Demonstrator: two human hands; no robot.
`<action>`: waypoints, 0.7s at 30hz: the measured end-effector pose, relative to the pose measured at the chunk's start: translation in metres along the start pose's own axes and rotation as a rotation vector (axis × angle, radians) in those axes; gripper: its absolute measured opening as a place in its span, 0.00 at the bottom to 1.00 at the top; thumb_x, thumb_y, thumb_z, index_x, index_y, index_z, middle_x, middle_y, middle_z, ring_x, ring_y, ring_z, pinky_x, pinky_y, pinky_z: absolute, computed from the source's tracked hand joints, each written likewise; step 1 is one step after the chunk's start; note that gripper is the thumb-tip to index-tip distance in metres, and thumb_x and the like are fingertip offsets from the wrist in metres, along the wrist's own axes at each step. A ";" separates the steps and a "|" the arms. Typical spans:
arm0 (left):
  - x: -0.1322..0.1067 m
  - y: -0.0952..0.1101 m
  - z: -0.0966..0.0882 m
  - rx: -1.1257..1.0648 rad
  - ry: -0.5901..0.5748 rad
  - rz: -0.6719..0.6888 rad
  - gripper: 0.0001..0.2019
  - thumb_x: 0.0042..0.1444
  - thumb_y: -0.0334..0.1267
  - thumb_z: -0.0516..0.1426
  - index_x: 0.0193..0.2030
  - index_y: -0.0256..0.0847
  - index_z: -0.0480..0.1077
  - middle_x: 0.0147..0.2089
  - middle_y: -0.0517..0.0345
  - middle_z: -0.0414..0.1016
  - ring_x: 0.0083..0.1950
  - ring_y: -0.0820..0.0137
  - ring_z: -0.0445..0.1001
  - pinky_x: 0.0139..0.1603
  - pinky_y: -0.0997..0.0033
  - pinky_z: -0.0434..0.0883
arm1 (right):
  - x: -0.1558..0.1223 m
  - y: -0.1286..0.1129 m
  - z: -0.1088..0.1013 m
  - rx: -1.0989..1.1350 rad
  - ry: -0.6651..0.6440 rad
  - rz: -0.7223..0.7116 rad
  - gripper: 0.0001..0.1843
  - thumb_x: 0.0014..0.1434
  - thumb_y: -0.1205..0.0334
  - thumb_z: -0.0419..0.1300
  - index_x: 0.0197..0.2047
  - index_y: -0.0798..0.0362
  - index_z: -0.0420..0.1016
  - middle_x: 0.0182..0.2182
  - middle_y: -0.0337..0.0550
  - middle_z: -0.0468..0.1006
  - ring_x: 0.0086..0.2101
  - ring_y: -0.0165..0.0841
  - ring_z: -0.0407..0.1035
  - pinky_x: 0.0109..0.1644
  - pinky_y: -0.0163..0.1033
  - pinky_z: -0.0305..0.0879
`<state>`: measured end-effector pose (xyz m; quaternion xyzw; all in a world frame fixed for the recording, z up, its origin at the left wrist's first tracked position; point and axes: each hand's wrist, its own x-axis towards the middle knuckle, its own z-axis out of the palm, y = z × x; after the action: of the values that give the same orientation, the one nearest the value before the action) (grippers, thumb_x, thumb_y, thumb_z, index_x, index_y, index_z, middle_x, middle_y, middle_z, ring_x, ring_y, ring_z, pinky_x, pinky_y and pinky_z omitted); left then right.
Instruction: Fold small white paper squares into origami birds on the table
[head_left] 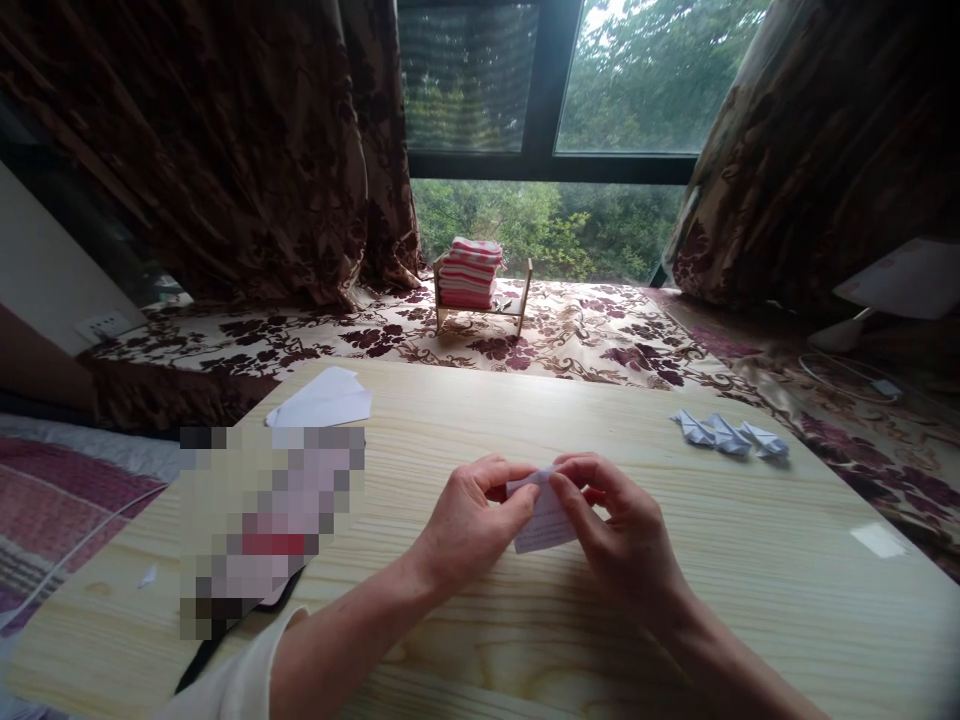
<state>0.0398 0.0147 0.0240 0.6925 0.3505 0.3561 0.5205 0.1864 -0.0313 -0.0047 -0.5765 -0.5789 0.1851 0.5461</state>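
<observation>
Both my hands meet over the middle of a light wooden table (675, 620). My left hand (469, 525) and my right hand (622, 530) each pinch the top edge of a small white slip of paper (544, 525) with faint print on it. The slip hangs between my fingers just above the tabletop. Thumbs and forefingers are pressed together on the paper; the other fingers curl behind it.
Three small folded white paper pieces (729, 436) lie in a row at the table's right. White folded sheets (324, 402) lie at the far left edge, by a blurred patch. Beyond, a floral cloth, a tiny wooden rack with striped cloths (471, 275), curtains and a window.
</observation>
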 end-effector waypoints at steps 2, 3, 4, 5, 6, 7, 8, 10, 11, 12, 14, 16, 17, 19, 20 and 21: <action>0.000 -0.002 0.000 -0.024 0.020 -0.007 0.10 0.52 0.33 0.56 0.38 0.36 0.78 0.33 0.54 0.73 0.34 0.71 0.69 0.32 0.74 0.65 | 0.001 -0.001 -0.001 -0.013 -0.013 -0.070 0.06 0.59 0.61 0.57 0.32 0.52 0.72 0.35 0.43 0.75 0.32 0.30 0.70 0.29 0.32 0.66; 0.000 -0.003 0.001 -0.041 0.037 -0.023 0.10 0.52 0.33 0.57 0.39 0.36 0.77 0.33 0.54 0.73 0.34 0.71 0.69 0.32 0.74 0.65 | 0.002 -0.001 -0.002 -0.017 -0.012 -0.096 0.05 0.59 0.62 0.57 0.32 0.52 0.72 0.36 0.43 0.75 0.32 0.30 0.70 0.29 0.31 0.66; 0.000 -0.004 0.001 -0.060 0.057 -0.042 0.11 0.51 0.34 0.57 0.41 0.36 0.76 0.32 0.55 0.73 0.32 0.72 0.68 0.31 0.75 0.65 | 0.003 -0.002 -0.002 -0.020 -0.004 -0.115 0.05 0.59 0.63 0.57 0.32 0.52 0.72 0.35 0.43 0.74 0.32 0.29 0.69 0.29 0.31 0.66; 0.000 -0.005 0.000 -0.082 0.078 -0.061 0.13 0.51 0.35 0.58 0.44 0.36 0.75 0.30 0.57 0.72 0.30 0.73 0.67 0.30 0.75 0.65 | 0.003 -0.002 -0.003 -0.023 0.007 -0.127 0.05 0.59 0.63 0.57 0.31 0.52 0.72 0.35 0.42 0.74 0.31 0.29 0.69 0.29 0.31 0.65; 0.001 -0.006 0.000 -0.102 0.097 -0.069 0.14 0.51 0.35 0.58 0.45 0.36 0.73 0.29 0.59 0.70 0.29 0.74 0.66 0.29 0.76 0.64 | 0.004 -0.003 -0.003 -0.025 0.018 -0.134 0.05 0.59 0.64 0.58 0.31 0.52 0.72 0.34 0.42 0.74 0.31 0.29 0.69 0.29 0.31 0.65; 0.002 -0.007 -0.001 -0.123 0.117 -0.067 0.14 0.51 0.36 0.58 0.45 0.37 0.72 0.28 0.60 0.69 0.29 0.75 0.66 0.29 0.76 0.65 | 0.005 -0.003 -0.003 -0.026 0.027 -0.136 0.05 0.59 0.64 0.57 0.31 0.52 0.72 0.33 0.42 0.74 0.31 0.29 0.68 0.29 0.32 0.65; 0.003 -0.007 -0.003 -0.140 0.135 -0.056 0.13 0.51 0.36 0.59 0.44 0.37 0.71 0.28 0.61 0.68 0.29 0.75 0.66 0.30 0.76 0.65 | 0.005 -0.004 -0.003 -0.025 0.031 -0.135 0.05 0.59 0.64 0.57 0.31 0.52 0.72 0.33 0.42 0.74 0.30 0.29 0.68 0.29 0.32 0.65; 0.004 -0.007 -0.005 -0.157 0.166 -0.036 0.11 0.51 0.36 0.59 0.41 0.38 0.68 0.29 0.62 0.68 0.31 0.75 0.67 0.33 0.76 0.67 | 0.006 -0.005 -0.004 -0.023 0.038 -0.133 0.06 0.60 0.64 0.57 0.31 0.52 0.71 0.33 0.42 0.73 0.31 0.30 0.69 0.29 0.33 0.66; 0.005 -0.006 -0.006 -0.155 0.171 -0.032 0.10 0.51 0.37 0.59 0.40 0.38 0.68 0.30 0.62 0.68 0.31 0.74 0.68 0.34 0.75 0.67 | 0.006 -0.005 -0.004 -0.023 0.044 -0.134 0.06 0.60 0.63 0.57 0.31 0.52 0.71 0.33 0.42 0.73 0.31 0.30 0.69 0.30 0.33 0.66; 0.005 -0.005 -0.007 -0.147 0.170 -0.031 0.09 0.51 0.37 0.59 0.39 0.38 0.67 0.30 0.61 0.69 0.32 0.74 0.68 0.35 0.75 0.68 | 0.006 -0.006 -0.004 -0.025 0.049 -0.136 0.06 0.60 0.63 0.57 0.31 0.52 0.71 0.33 0.43 0.73 0.32 0.31 0.69 0.30 0.34 0.66; 0.005 -0.003 -0.008 -0.123 0.153 -0.034 0.07 0.51 0.37 0.59 0.36 0.38 0.68 0.32 0.59 0.70 0.33 0.73 0.69 0.35 0.75 0.68 | 0.006 -0.005 -0.005 -0.027 0.058 -0.142 0.06 0.60 0.63 0.57 0.32 0.52 0.71 0.34 0.43 0.73 0.32 0.31 0.69 0.31 0.34 0.66; 0.005 -0.002 -0.008 -0.100 0.136 -0.035 0.06 0.51 0.36 0.59 0.34 0.37 0.68 0.32 0.58 0.71 0.32 0.73 0.69 0.35 0.74 0.68 | 0.007 -0.004 -0.006 -0.022 0.061 -0.146 0.05 0.60 0.63 0.56 0.32 0.52 0.71 0.34 0.43 0.73 0.32 0.31 0.69 0.30 0.34 0.66; 0.005 -0.001 -0.008 -0.094 0.131 -0.032 0.06 0.51 0.36 0.59 0.34 0.37 0.68 0.32 0.57 0.71 0.32 0.73 0.69 0.35 0.74 0.68 | 0.007 -0.004 -0.007 -0.019 0.061 -0.148 0.05 0.60 0.63 0.56 0.32 0.52 0.71 0.34 0.43 0.72 0.32 0.31 0.69 0.30 0.34 0.66; 0.005 0.001 -0.008 -0.088 0.126 -0.023 0.05 0.51 0.35 0.59 0.33 0.37 0.68 0.32 0.57 0.71 0.33 0.73 0.69 0.35 0.74 0.68 | 0.007 -0.004 -0.007 -0.017 0.060 -0.156 0.05 0.60 0.64 0.56 0.32 0.52 0.71 0.34 0.43 0.72 0.32 0.30 0.68 0.30 0.34 0.65; 0.005 0.002 -0.008 -0.086 0.124 -0.020 0.05 0.50 0.35 0.59 0.33 0.37 0.68 0.32 0.57 0.71 0.33 0.73 0.70 0.35 0.74 0.68 | 0.007 -0.004 -0.007 -0.021 0.063 -0.159 0.05 0.60 0.64 0.57 0.32 0.52 0.71 0.34 0.43 0.72 0.32 0.30 0.68 0.30 0.34 0.65; 0.005 0.002 -0.008 -0.087 0.120 -0.020 0.05 0.50 0.35 0.59 0.33 0.37 0.68 0.32 0.58 0.71 0.33 0.73 0.69 0.35 0.74 0.68 | 0.007 -0.004 -0.007 -0.026 0.068 -0.164 0.05 0.60 0.64 0.57 0.32 0.52 0.71 0.34 0.42 0.72 0.32 0.30 0.68 0.30 0.33 0.65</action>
<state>0.0357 0.0224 0.0286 0.6430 0.3724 0.4066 0.5316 0.1926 -0.0290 0.0039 -0.5400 -0.6078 0.1127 0.5712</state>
